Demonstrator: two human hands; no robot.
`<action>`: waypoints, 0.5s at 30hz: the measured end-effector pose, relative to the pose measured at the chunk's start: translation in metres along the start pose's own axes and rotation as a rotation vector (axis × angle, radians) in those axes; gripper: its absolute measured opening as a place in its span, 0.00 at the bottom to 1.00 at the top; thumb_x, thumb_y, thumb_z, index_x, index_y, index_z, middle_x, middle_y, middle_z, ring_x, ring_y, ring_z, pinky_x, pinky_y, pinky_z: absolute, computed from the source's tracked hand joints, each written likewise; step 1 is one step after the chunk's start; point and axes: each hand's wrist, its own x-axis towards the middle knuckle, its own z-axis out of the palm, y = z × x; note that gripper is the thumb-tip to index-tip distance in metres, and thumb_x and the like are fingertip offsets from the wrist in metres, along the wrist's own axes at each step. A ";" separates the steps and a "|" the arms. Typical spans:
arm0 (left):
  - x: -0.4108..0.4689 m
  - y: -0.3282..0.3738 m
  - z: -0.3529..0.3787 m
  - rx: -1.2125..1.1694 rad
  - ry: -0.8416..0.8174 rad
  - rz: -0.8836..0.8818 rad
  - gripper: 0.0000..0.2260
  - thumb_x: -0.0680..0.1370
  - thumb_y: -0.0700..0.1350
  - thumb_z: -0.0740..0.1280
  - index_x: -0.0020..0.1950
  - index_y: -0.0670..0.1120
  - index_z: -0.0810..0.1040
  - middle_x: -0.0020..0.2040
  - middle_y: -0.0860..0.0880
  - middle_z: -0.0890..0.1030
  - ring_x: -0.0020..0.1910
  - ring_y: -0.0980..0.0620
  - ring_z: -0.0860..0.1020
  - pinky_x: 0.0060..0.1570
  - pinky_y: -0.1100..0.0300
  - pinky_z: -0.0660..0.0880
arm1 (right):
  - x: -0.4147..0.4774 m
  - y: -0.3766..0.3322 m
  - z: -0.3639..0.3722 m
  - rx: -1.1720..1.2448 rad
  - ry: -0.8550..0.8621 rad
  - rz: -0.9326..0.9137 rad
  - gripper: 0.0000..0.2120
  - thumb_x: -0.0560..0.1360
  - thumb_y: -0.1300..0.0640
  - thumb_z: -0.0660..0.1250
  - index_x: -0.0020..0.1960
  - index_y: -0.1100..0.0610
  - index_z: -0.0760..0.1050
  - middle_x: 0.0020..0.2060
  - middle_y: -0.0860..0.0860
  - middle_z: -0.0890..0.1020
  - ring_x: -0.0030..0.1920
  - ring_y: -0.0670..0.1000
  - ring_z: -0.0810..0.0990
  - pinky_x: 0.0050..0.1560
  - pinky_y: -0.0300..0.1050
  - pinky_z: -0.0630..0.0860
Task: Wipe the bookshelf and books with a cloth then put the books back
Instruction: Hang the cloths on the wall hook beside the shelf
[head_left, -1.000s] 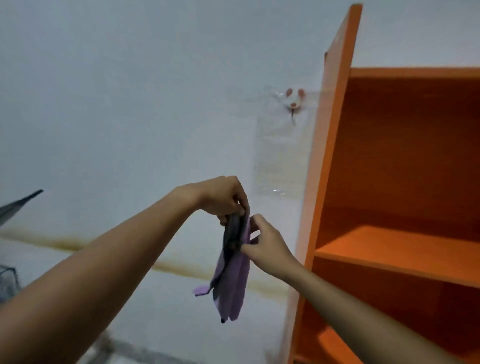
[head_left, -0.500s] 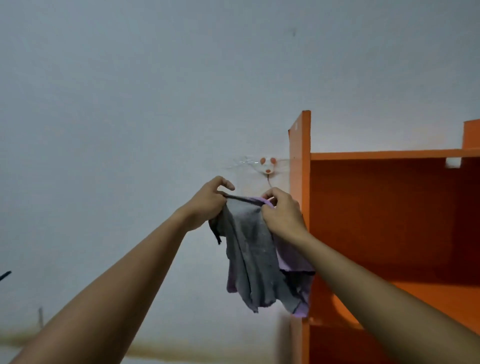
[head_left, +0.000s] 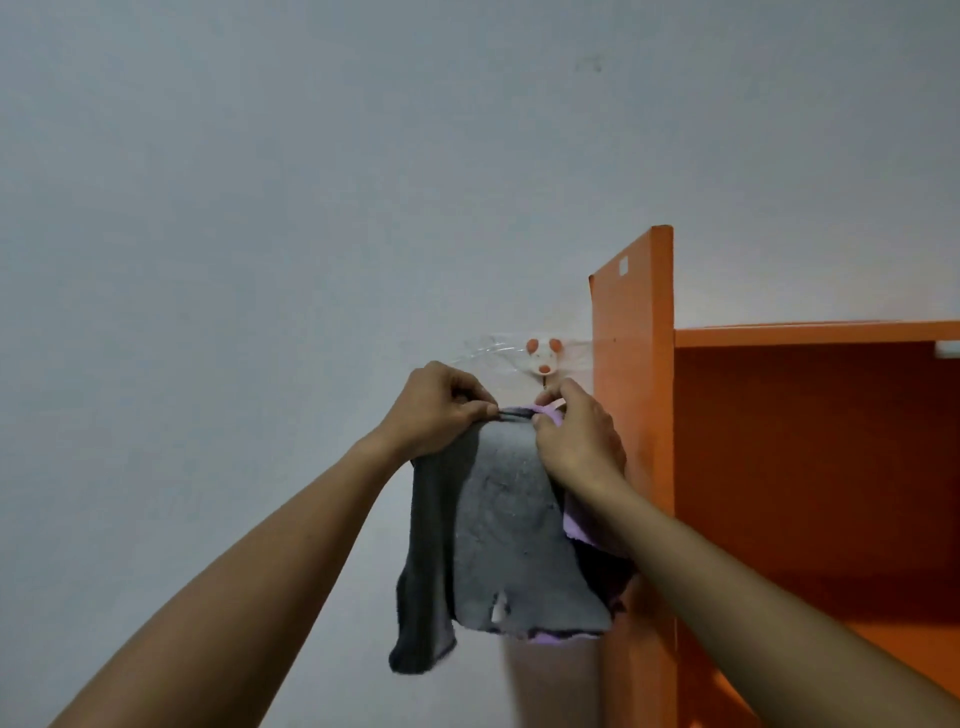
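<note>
Item: cloth (head_left: 498, 530), grey on the near face, lilac on the far face. It is held up by its top edge and hangs slack below the fingers of both hands, its lower corners loose in front of the wall (head_left: 260, 208).

Left hand (head_left: 441, 410): fingers curled, pinching the dark top hem at its left end.

Right hand (head_left: 579, 441): fingers curled, pinching the same hem at its right end; a short stretch of hem is drawn taut between the two grips.

Wall hook (head_left: 543, 357): white, mouse-shaped, just above the right fingertips.

Bookshelf (head_left: 634, 364): orange, its side panel just right of the right hand.
</note>
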 end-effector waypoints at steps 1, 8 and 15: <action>0.006 -0.011 0.001 0.040 0.013 0.038 0.03 0.77 0.45 0.74 0.46 0.47 0.87 0.40 0.54 0.84 0.41 0.58 0.81 0.41 0.69 0.73 | 0.002 0.001 0.007 -0.045 0.034 -0.010 0.03 0.80 0.53 0.65 0.51 0.45 0.74 0.51 0.46 0.80 0.48 0.53 0.78 0.42 0.45 0.69; 0.037 -0.069 0.023 -0.047 -0.242 0.061 0.05 0.81 0.46 0.69 0.51 0.45 0.80 0.47 0.52 0.82 0.48 0.52 0.82 0.50 0.57 0.79 | 0.015 0.015 0.034 -0.149 0.135 0.061 0.03 0.76 0.48 0.69 0.49 0.44 0.80 0.49 0.47 0.85 0.51 0.57 0.81 0.47 0.48 0.76; 0.071 -0.075 0.051 -0.346 -0.211 0.191 0.03 0.75 0.48 0.76 0.48 0.53 0.88 0.42 0.53 0.87 0.42 0.56 0.84 0.48 0.56 0.81 | 0.045 0.019 0.045 -0.295 0.331 0.040 0.05 0.79 0.55 0.64 0.49 0.47 0.78 0.50 0.49 0.81 0.51 0.55 0.78 0.46 0.46 0.70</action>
